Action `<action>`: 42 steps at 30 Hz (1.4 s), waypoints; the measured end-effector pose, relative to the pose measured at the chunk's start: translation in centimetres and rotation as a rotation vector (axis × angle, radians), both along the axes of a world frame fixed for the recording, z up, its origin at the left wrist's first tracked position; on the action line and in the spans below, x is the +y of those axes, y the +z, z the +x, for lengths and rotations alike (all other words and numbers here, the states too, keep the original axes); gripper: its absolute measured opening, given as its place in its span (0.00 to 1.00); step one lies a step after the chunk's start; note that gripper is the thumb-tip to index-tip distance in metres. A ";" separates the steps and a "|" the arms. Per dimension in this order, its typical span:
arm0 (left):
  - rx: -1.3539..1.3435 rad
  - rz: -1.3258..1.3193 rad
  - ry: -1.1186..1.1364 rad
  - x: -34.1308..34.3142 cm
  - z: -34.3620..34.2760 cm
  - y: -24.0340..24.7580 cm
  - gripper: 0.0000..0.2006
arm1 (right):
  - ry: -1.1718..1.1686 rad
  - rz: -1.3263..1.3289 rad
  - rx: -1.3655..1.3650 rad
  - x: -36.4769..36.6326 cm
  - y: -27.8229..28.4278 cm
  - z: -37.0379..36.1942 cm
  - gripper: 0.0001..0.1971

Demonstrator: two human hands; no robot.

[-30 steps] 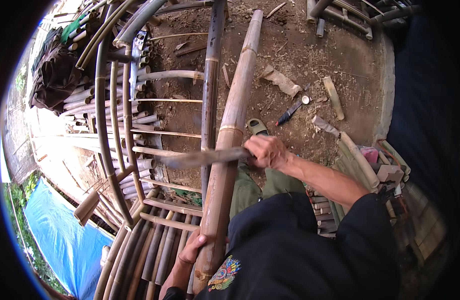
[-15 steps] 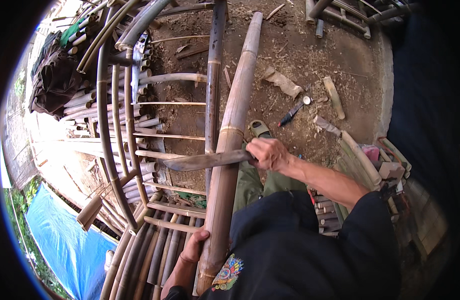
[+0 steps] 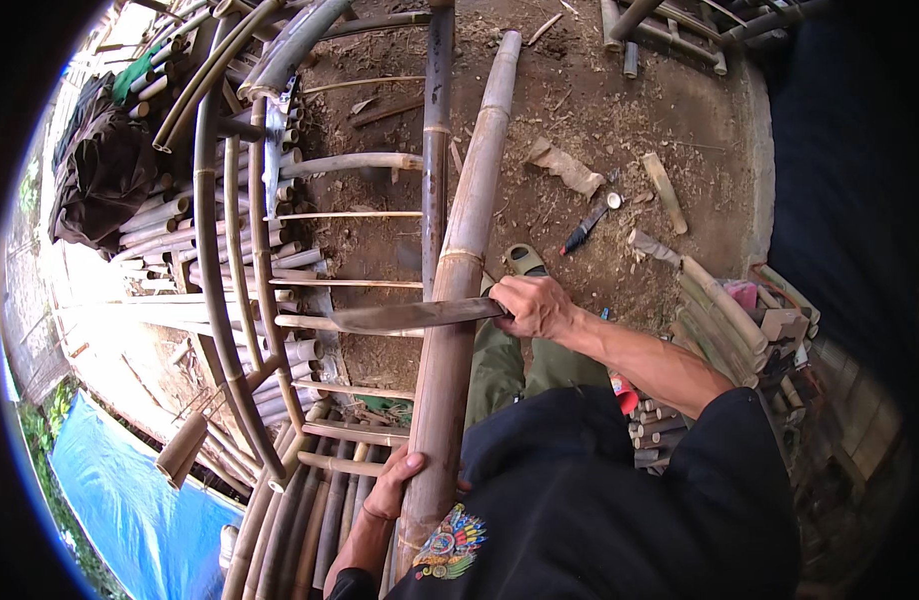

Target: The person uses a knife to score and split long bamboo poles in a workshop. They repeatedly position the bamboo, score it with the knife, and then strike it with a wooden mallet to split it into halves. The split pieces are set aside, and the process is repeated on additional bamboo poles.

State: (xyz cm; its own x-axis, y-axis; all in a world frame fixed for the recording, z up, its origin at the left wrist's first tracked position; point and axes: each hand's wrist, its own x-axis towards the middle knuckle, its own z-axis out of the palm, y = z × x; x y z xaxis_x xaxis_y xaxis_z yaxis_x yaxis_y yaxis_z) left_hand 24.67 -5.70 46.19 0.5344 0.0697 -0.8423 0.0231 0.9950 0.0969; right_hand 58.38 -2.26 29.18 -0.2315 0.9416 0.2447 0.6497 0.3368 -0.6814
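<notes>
A thick bamboo pole (image 3: 473,215) slants up in front of me, its near end by my shirt and its narrower far end over the dirt floor. My left hand (image 3: 390,485) is wrapped round the pole's lower left side; some of its fingers are hidden behind it. In my right hand (image 3: 532,305) is a machete (image 3: 410,316), gripped by the handle, which the fist mostly hides. Its broad dark blade lies crosswise over the middle of the pole, pointing left. I cannot tell whether the edge bites into the bamboo.
To the left stands a bamboo frame (image 3: 208,200) with several rungs, beside a slatted bamboo seat (image 3: 310,520). Bamboo offcuts (image 3: 665,192) and a dark tool (image 3: 586,228) lie on the dirt floor. A blue tarp (image 3: 130,500) spreads at lower left; more cut bamboo (image 3: 725,310) is piled at right.
The machete blade has shifted slightly upward and lies more level across the pole. My left hand keeps its hold. The view has moved a little.
</notes>
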 end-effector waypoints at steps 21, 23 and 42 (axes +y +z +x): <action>-0.026 -0.132 0.087 2.2 -2.3 -1.3 0.41 | -0.124 -0.276 0.050 0.3 -1.0 -4.2 0.13; -0.013 -0.145 0.094 2.0 -2.6 -1.3 0.42 | 0.029 -0.140 0.072 0.1 1.2 -4.8 0.12; 0.095 0.026 -0.148 3.9 -1.0 -0.2 0.38 | -0.377 -0.508 -0.299 4.4 -7.0 2.0 0.11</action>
State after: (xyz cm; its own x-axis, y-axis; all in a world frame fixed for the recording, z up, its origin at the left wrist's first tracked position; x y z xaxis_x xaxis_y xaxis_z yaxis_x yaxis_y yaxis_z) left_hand 23.62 -1.77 45.97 0.4584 0.0190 -0.8886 0.1790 0.9773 0.1133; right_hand 60.39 2.17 22.14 0.1446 0.9519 -0.2700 0.8438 -0.2612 -0.4689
